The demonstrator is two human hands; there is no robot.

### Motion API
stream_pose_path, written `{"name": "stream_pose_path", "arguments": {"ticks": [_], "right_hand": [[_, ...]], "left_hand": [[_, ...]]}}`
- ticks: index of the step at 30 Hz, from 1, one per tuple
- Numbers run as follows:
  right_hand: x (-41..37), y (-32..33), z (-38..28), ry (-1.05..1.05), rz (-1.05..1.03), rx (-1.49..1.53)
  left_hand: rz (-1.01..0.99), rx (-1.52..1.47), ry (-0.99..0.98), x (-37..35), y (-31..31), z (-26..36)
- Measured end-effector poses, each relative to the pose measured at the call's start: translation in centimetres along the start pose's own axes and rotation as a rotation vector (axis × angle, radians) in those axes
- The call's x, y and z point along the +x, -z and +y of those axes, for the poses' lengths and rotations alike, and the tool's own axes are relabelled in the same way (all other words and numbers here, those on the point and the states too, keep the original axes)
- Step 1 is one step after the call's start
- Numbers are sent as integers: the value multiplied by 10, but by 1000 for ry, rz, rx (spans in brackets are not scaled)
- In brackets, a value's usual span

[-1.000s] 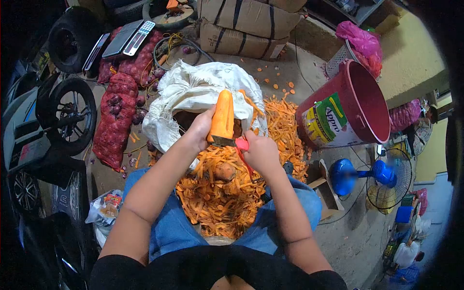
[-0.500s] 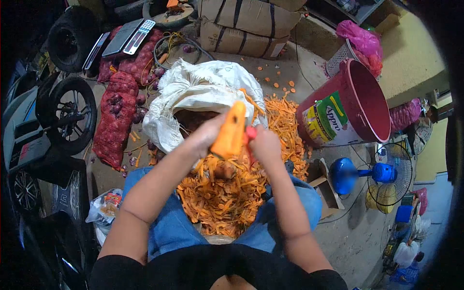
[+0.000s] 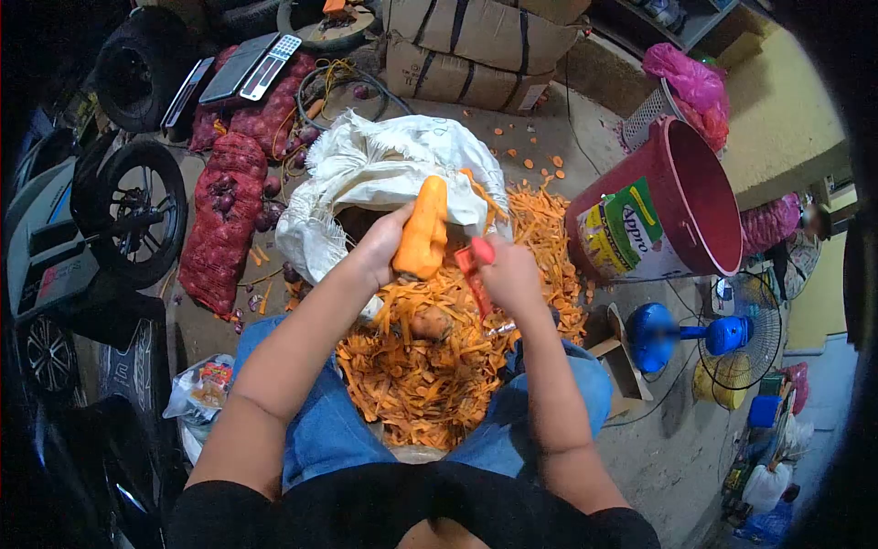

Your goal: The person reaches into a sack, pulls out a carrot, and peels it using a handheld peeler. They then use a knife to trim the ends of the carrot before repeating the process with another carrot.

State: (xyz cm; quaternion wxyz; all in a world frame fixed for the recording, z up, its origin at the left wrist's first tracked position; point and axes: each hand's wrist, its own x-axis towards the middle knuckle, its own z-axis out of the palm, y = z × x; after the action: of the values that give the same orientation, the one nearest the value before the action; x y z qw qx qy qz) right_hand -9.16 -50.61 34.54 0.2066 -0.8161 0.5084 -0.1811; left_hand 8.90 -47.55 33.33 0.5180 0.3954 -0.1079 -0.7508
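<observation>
A peeled carrot (image 3: 423,233) points upward in my left hand (image 3: 386,243), whose fingers are wrapped round its left side. To its right, my right hand (image 3: 510,279) grips a red peeler (image 3: 476,279), apart from the carrot and tilted downward. Below both hands lies a heap of carrot peelings (image 3: 421,384) between the knees, with an unpeeled carrot (image 3: 431,323) resting on top. Just beyond the hands is an open white woven sack (image 3: 402,151); its inside is mostly dark.
A large maroon bucket (image 3: 677,215) stands tilted at the right, beside a blue fan (image 3: 651,337). Red mesh bags of onions (image 3: 222,224) lie at the left, near a scale (image 3: 240,69) and a motorcycle wheel (image 3: 137,215). Strapped cardboard boxes (image 3: 476,55) are stacked behind.
The peeler has moved right and down, away from the carrot. The carrot has turned in my left hand, and the dark spot on it no longer shows.
</observation>
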Motion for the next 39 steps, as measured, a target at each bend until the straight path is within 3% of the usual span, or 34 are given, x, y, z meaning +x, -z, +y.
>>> {"name": "stream_pose_path", "arguments": {"ticks": [2, 10, 17, 19, 21, 26, 38, 39], "right_hand": [[-7, -1, -11, 81, -151, -134], [-18, 5, -22, 154, -125, -180], [-19, -1, -19, 55, -124, -208], [-14, -2, -14, 30, -114, -210], [0, -5, 6, -113, -65, -198], [6, -8, 9, -66, -35, -201], [18, -30, 35, -256, 10, -225], [24, -40, 74, -475, -22, 12]], "left_hand": [[56, 21, 6, -5, -12, 8], [82, 67, -20, -1, -17, 3], [129, 103, -36, -6, -25, -4], [97, 236, -33, -9, -26, -6], [54, 95, 63, -17, -35, -17], [72, 158, 77, -24, -41, -6], [46, 157, 80, -22, -27, -17], [47, 154, 80, -30, -30, -19]]}}
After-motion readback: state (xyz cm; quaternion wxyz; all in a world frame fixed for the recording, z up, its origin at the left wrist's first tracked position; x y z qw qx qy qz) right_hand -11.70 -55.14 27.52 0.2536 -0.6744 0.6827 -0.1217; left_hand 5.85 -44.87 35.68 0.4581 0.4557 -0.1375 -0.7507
